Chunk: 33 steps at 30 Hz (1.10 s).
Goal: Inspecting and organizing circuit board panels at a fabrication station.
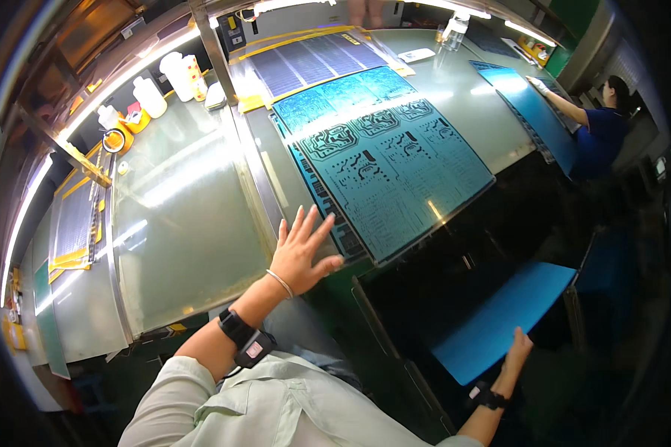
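Note:
My left hand (302,253) has its fingers spread and holds nothing. It hovers at the near left corner of a stack of blue circuit boards (395,186) with dark printed traces. The boards lie a little askew on one another, so a patterned edge shows on the left. Low on the right, my right hand (516,354) grips the near edge of a plain blue panel (492,328). That panel is tilted above a dark rack (402,350). Some of my right fingers are hidden beneath the panel.
Yellow-taped dark films (313,59) lie at the back of the glass-topped table (194,223). White bottles (149,97) and orange tape rolls (115,138) stand at the back left. A co-worker (608,127) at right handles another blue panel (533,108). A clear bottle (455,31) stands behind.

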Available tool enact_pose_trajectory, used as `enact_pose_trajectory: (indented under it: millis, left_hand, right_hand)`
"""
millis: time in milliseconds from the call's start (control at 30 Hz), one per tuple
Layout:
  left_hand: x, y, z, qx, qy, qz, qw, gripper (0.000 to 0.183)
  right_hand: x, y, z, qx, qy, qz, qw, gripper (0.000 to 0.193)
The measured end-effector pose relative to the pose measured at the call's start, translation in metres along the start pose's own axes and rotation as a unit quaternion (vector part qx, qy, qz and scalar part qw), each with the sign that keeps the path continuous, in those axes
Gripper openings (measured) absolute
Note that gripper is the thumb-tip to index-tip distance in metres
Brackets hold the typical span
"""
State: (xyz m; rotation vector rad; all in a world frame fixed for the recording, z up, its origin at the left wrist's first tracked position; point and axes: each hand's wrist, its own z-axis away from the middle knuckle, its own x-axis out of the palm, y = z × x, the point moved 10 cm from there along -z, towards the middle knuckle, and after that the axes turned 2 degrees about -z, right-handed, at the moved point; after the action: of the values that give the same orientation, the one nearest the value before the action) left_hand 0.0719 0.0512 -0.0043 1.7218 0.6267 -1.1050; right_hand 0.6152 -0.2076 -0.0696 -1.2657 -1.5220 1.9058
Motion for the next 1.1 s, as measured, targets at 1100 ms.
enact_pose_trajectory:
  millis: [1100]
  left_hand:
    - [-0.132,-0.251,0.260,-0.451,0.442,0.368,0.683,0.049]
  right_hand:
    - [0.348,-0.231,0.327,0.203,-0.593,-0.422,0.656,0.030]
